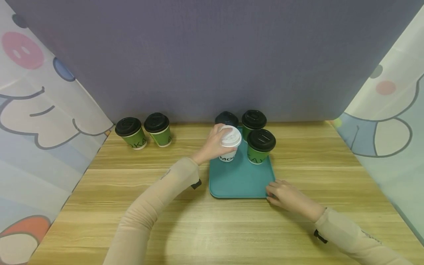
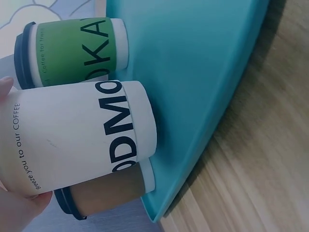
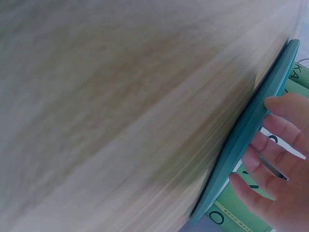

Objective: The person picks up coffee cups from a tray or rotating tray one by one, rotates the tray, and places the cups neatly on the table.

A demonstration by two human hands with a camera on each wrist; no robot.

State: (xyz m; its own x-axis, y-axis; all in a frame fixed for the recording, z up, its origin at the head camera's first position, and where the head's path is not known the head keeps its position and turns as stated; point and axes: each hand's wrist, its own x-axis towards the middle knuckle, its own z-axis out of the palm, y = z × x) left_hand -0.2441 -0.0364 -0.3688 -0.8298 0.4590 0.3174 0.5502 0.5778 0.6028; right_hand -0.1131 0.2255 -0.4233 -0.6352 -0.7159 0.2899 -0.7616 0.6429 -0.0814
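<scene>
My left hand (image 1: pixel 216 143) grips a white paper cup (image 2: pixel 72 130) with a white lid (image 1: pixel 231 136), over the back left part of the teal tray (image 1: pixel 238 184). In the left wrist view the cup leans a little, its base close over the tray. Behind it stands a brown cup (image 2: pixel 113 193) with a black lid, mostly hidden in the head view. Two green cups with black lids, a front one (image 1: pixel 258 154) and a back one (image 1: pixel 254 119), stand to the right. My right hand (image 1: pixel 283 195) rests loosely bent fingers (image 3: pixel 248 188) on the tray's front right rim.
Two more green cups with black lids, one at the far left (image 1: pixel 134 140) and one beside it (image 1: pixel 162 136), stand on the wooden table (image 1: pixel 215 228). A grey panel (image 1: pixel 212 62) closes off the back. Cartoon-printed cloth (image 1: pixel 43 110) hangs at both sides.
</scene>
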